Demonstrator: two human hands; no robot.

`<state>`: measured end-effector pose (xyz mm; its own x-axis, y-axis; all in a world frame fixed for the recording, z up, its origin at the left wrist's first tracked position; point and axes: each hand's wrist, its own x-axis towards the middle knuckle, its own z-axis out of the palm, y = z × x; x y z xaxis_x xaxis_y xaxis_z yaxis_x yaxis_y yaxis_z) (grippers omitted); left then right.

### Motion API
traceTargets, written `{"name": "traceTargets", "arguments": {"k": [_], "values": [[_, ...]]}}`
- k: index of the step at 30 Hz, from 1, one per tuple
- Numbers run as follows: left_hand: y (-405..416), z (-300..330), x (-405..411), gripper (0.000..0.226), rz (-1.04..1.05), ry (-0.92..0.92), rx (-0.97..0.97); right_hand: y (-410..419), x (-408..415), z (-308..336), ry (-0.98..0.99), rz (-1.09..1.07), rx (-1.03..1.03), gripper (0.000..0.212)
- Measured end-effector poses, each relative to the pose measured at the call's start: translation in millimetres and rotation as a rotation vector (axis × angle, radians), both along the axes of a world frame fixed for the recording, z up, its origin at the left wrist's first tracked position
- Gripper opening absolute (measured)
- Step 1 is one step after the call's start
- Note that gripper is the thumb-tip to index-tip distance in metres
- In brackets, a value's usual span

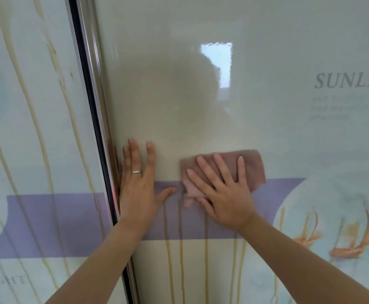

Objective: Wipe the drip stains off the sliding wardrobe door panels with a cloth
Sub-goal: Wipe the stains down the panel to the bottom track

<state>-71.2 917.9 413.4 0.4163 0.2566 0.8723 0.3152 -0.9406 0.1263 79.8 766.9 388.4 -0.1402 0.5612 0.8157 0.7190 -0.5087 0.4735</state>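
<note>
Here the right door panel point(266, 73) fills most of the view, and above the cloth its surface looks clean, while below the cloth several yellowish drip stains point(181, 260) run down over the purple band point(201, 224), and the left door panel point(36, 128), across the metal frame point(91, 106), is full of streaks and seems untouched. So, in my judgement, less than half of the work is done. The pink cloth point(251, 165) lies flat on the right panel under the right hand point(225, 194), whose straight spread fingers press it without closing around it; just left of it, the left hand point(138, 189), wearing a ring point(136, 172), rests open against the panel and holds nothing.
</note>
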Motion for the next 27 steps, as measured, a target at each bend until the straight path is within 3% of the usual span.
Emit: {"name": "traceTargets", "arguments": {"k": [3,10,16,22,24,27], "values": [[-3.4,-8.7,-2.3,0.102,0.015,-0.010,0.005,-15.4,1.3,-31.9,0.001,-0.013,-0.059,0.052],[-10.8,-63.8,-0.4,0.103,0.065,0.084,0.019,12.2,-15.1,-19.1,0.095,-0.022,0.083,0.054],[-9.0,-63.2,-4.2,0.101,0.039,0.087,0.005,-21.6,-2.3,-79.7,0.035,-0.021,-0.105,0.051],[-7.2,-65.0,-1.5,0.105,0.039,0.100,-0.009,9.5,-6.6,-7.9,0.117,-0.046,0.210,0.053],[-6.2,-64.8,-0.9,0.104,0.024,0.086,-0.018,15.6,-8.1,-16.3,0.097,-0.049,0.160,0.053],[-7.4,-64.9,-1.9,0.101,0.024,0.094,-0.027,-8.3,-3.0,-80.1,0.053,-0.048,-0.044,0.053]]}}
